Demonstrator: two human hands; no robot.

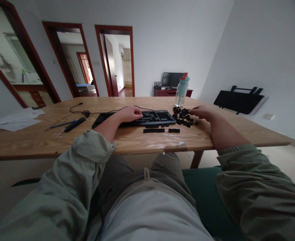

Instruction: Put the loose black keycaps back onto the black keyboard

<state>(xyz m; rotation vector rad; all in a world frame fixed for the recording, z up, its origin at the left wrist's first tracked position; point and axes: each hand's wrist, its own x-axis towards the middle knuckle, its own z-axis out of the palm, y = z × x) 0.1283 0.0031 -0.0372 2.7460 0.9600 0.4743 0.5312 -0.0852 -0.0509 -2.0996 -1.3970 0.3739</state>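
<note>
A black computer keyboard (160,116) lies on the wooden table in front of me, with some key places bare. My left hand (130,114) rests over its middle, fingers curled and closed. Whatever those fingers may hold is hidden. To the right of the keyboard is a loose pile of black keycaps (181,115). The fingertips of my right hand (199,112) are bent together at the pile's right edge; anything between them is too small to make out. In front of the keyboard lie a long row of keycaps (154,130) and a shorter row (174,131).
A clear bottle (181,91) with a teal and red top stands behind the keycaps. On the left are dark pen-like tools (74,124), a cable (86,113) and white paper (18,119). Brown tape (175,148) covers part of the table's front edge.
</note>
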